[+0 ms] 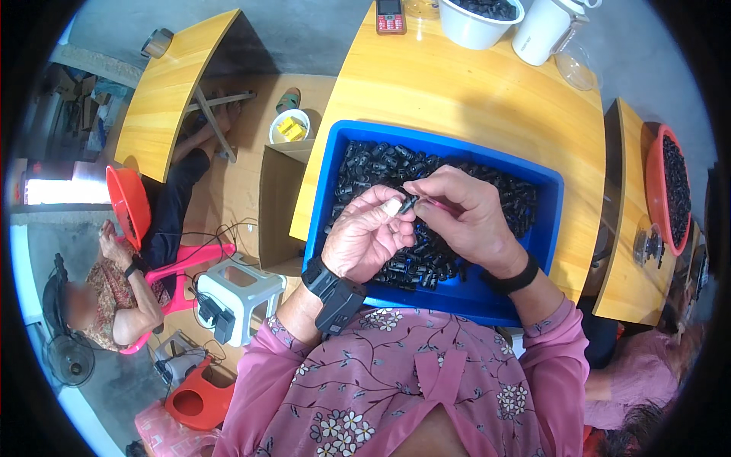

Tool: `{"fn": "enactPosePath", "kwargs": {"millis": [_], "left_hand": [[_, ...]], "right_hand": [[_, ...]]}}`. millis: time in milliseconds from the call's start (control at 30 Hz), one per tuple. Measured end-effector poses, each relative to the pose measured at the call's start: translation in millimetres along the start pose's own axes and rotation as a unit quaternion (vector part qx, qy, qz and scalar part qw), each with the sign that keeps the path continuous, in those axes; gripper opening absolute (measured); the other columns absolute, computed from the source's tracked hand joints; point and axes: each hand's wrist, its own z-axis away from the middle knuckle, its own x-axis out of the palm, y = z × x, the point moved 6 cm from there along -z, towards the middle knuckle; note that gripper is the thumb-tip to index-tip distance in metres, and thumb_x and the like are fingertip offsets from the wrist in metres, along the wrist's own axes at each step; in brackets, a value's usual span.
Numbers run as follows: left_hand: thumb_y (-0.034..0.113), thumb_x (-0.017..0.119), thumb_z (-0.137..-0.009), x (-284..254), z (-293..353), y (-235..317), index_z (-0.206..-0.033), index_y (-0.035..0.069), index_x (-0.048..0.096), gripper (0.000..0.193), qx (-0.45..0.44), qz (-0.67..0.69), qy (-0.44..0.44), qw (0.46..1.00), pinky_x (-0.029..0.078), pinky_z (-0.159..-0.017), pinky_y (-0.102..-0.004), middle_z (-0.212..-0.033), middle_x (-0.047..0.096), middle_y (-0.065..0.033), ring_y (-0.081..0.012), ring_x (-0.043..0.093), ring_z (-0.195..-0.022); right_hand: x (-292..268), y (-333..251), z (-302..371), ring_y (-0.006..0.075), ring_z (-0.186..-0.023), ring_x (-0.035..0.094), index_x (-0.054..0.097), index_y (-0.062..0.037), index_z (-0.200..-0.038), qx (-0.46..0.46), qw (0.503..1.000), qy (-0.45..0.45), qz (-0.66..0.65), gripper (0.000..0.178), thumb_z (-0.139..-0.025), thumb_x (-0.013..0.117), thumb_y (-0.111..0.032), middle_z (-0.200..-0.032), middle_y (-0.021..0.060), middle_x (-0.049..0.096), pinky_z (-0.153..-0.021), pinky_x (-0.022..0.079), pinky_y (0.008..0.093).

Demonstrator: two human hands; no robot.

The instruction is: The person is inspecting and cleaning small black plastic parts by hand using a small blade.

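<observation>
My left hand is closed in a pinch on a small black plastic part, held above the blue tub. A pale wrap covers the tip of its thumb. Right beside it, my right hand has its fingers pressed together at the same part. Between those fingers shows a bit of a thin pinkish-red piece; most of it is hidden, so its kind is unclear. Many loose black parts like the held one fill the tub under both hands.
The tub sits on a yellow wooden table. At its far side are a phone, a white bowl of black parts and a white jug. A cardboard box and grey stool stand left. Other people sit on both sides.
</observation>
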Motion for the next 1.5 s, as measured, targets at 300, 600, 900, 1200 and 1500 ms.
{"fn": "enactPosePath", "kwargs": {"millis": [300,600,900,1200,1500], "left_hand": [[0.008,0.060,-0.097,5.3,0.1,-2.3,-0.108,0.005,0.061,0.012,-0.038,-0.003,-0.034,0.999,0.059,-0.073,-0.0349,-0.096,0.068,-0.0122,-0.0219,0.068,-0.080],[0.006,0.058,-0.097,1.0,2.0,2.4,-0.125,0.005,0.059,0.028,0.011,0.013,-0.014,1.000,0.056,-0.076,-0.0327,-0.104,0.067,-0.0124,-0.0182,0.066,-0.085],[0.004,0.058,-0.097,0.4,2.0,4.6,-0.122,0.007,0.059,0.025,0.038,0.023,-0.016,0.999,0.055,-0.075,-0.0329,-0.103,0.068,-0.0093,-0.0157,0.065,-0.082],[0.004,0.059,-0.097,0.2,1.1,4.5,-0.120,0.008,0.059,0.023,0.045,0.012,-0.009,0.999,0.055,-0.074,-0.0324,-0.100,0.068,-0.0089,-0.0162,0.065,-0.081],[0.004,0.061,-0.096,2.0,1.6,5.6,-0.121,0.007,0.057,0.025,0.059,0.003,-0.015,0.998,0.055,-0.075,-0.0327,-0.101,0.067,-0.0099,-0.0170,0.065,-0.083]], "right_hand": [[-0.1,6.7,-3.3,0.0105,-0.075,0.059,0.070,0.0005,-0.102,0.037,0.997,-0.001,-0.070,0.015,-0.088,0.071,-0.004,-0.084,0.0047,0.062,-0.067,0.047,0.0234],[-4.8,-2.0,-0.2,0.0164,-0.069,0.057,0.066,0.0014,-0.107,0.036,0.999,0.012,0.012,0.015,-0.092,0.067,-0.004,-0.082,0.0082,0.059,-0.063,0.046,0.0275],[8.1,-16.7,2.4,0.0267,-0.071,0.062,0.064,-0.0010,-0.105,-0.086,0.992,-0.014,0.092,0.016,-0.090,0.067,-0.003,-0.083,0.0122,0.059,-0.062,0.050,0.0333],[8.1,-14.8,2.3,0.0282,-0.074,0.063,0.063,-0.0024,-0.105,-0.094,0.988,-0.014,0.125,0.015,-0.091,0.066,-0.005,-0.085,0.0114,0.058,-0.063,0.052,0.0353],[7.5,-9.5,2.9,0.0282,-0.075,0.063,0.064,-0.0033,-0.107,-0.099,0.986,-0.014,0.130,0.016,-0.091,0.066,-0.006,-0.085,0.0110,0.058,-0.063,0.052,0.0353]]}}
